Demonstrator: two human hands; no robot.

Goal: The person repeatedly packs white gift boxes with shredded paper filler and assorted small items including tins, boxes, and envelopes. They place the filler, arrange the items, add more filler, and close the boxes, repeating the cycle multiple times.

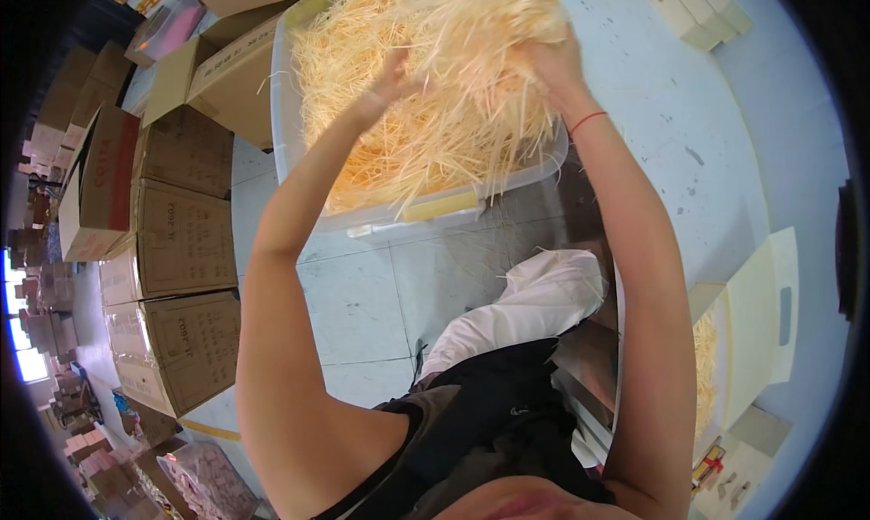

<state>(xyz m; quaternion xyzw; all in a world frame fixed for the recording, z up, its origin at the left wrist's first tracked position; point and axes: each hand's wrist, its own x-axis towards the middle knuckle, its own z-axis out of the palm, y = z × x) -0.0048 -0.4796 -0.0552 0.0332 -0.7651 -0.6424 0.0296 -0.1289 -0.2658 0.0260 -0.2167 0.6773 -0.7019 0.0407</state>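
A translucent plastic storage bin (280,122) stands before me, heaped with pale yellow shredded filler (367,27) that looks like wood wool. My right hand (559,65) grips a big loose clump of this filler (486,37) over the bin's right side, and strands hang down from it. Over the filler, at the clump's left edge, is my left hand (395,80), blurred, its fingers apart. Whether its fingertips touch the strands is hard to tell. A yellow latch (440,207) sits on the bin's near rim.
Cardboard cartons (187,231) are stacked on the left, with an open carton (234,78) beside the bin. At right, a pale table (669,146) holds an open white box (754,316) with filler inside and several light boxes (693,10). A clear bag (211,479) lies lower left.
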